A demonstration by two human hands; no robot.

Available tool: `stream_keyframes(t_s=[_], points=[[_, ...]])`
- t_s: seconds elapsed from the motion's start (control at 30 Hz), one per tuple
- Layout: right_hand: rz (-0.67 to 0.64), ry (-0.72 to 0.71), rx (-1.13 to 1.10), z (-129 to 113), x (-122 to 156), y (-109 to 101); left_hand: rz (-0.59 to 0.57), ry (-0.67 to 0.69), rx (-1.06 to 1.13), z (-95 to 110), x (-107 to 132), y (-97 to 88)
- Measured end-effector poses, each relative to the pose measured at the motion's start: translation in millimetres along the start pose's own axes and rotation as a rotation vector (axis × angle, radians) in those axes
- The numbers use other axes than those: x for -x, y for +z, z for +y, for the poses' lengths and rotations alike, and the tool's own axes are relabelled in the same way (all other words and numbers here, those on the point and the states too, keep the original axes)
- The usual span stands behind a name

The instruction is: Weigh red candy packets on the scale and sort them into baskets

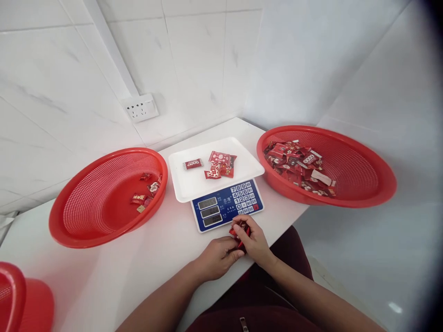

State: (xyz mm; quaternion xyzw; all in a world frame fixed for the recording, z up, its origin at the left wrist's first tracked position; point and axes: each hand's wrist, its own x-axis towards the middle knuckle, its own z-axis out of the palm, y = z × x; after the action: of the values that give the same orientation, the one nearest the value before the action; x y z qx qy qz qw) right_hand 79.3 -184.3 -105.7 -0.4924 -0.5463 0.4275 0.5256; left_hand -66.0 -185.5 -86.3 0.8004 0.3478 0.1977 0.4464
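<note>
Close together at the table's front edge, my left hand [221, 257] and my right hand [254, 239] are both closed around small red wrapped candies [241, 227]. How many they hold is hidden by the fingers. Just beyond them stands a digital scale [226, 207] with a blue keypad panel and lit displays. On its white tray [187, 186] lie several red packets [219, 159] in a loose cluster, and one dark red wrapped bar [193, 164] sits apart to their left.
To the right, a red mesh basket [360, 159] holds a heap of red packets [294, 166]. Another red basket [86, 198] on the left has a few candies [147, 193]. Part of a third red basket [38, 304] shows at lower left. A wall socket [140, 108] is behind.
</note>
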Motion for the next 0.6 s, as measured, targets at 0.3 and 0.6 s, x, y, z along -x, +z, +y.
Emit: stream_keyframes(t_s=[0.3, 0.6], points=[[0.003, 0.075, -0.104, -2, -2, -3, 0.023, -0.021, 0.007, 6, 1, 1.9], [-0.008, 0.139, -0.233, 0, 0, -8, 0.353, 0.129, -0.3, 45, -8, -35.1]])
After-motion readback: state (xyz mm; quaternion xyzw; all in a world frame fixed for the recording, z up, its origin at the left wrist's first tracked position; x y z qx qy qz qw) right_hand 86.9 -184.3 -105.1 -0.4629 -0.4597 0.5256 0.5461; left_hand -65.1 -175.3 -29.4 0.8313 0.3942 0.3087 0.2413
